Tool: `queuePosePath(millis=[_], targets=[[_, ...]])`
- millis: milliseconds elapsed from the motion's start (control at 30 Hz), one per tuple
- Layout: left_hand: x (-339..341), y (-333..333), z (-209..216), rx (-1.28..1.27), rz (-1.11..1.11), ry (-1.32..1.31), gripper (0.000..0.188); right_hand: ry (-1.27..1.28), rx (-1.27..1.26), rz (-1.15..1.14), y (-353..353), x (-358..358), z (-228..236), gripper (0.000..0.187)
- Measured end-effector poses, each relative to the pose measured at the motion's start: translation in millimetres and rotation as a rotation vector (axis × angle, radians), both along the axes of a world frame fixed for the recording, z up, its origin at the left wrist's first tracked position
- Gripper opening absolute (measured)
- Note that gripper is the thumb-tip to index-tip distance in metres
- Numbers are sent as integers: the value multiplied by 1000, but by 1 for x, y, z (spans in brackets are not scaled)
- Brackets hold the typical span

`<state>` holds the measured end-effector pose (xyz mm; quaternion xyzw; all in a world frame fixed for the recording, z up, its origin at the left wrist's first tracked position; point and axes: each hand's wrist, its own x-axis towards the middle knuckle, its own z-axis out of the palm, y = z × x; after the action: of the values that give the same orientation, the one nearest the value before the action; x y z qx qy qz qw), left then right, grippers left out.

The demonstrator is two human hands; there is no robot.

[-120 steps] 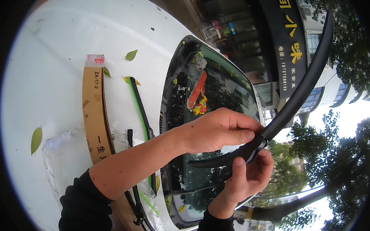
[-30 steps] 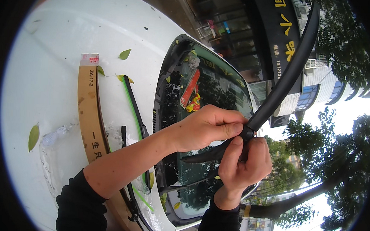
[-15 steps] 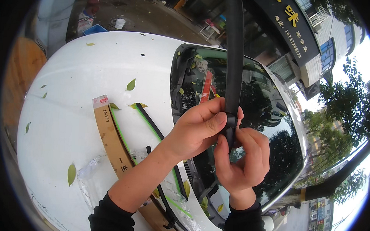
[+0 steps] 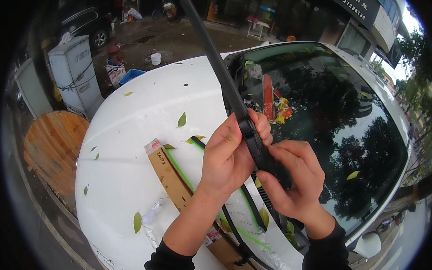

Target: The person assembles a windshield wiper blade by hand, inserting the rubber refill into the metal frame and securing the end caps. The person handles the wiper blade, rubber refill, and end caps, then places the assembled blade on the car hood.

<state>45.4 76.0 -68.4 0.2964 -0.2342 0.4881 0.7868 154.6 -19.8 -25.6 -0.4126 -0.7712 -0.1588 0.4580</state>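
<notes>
A black wiper blade (image 4: 214,57) is held up in front of me, its far end leaning to the upper left. My left hand (image 4: 224,157) is closed round it by the connector piece at its middle, thumb on the near side. Just below, my right hand (image 4: 298,179) has thumb and fingertips on either side of the blade's lower part. The blade's lower end is partly hidden behind the right hand. Beneath my arms, another wiper blade with a green strip (image 4: 255,209) and a thin black wiper arm (image 4: 242,244) lie across the car.
A long cardboard box (image 4: 168,174) and clear plastic wrapping lie on the white car hood (image 4: 123,164), among scattered leaves. The windshield (image 4: 323,96) stretches to the right. A round wooden board (image 4: 54,147) and grey cabinets (image 4: 76,71) stand at the left.
The held blade has gone from nearly upright to leaning left at its top. Both hands keep hold near its middle. My view has swung left, showing more of the ground and cabinets.
</notes>
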Motion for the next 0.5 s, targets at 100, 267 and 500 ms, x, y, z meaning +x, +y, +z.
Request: queuePosePath(millis=[100, 267, 500], targets=[[3, -1, 2, -10, -6, -6, 26, 70, -79, -2, -7, 9, -3, 35], [0, -4, 3, -19, 83, 78, 26, 218, -301, 113, -13, 27, -14, 30], [-11, -6, 7, 62, 260, 258, 29, 551, -764, 410, -15, 45, -22, 26]])
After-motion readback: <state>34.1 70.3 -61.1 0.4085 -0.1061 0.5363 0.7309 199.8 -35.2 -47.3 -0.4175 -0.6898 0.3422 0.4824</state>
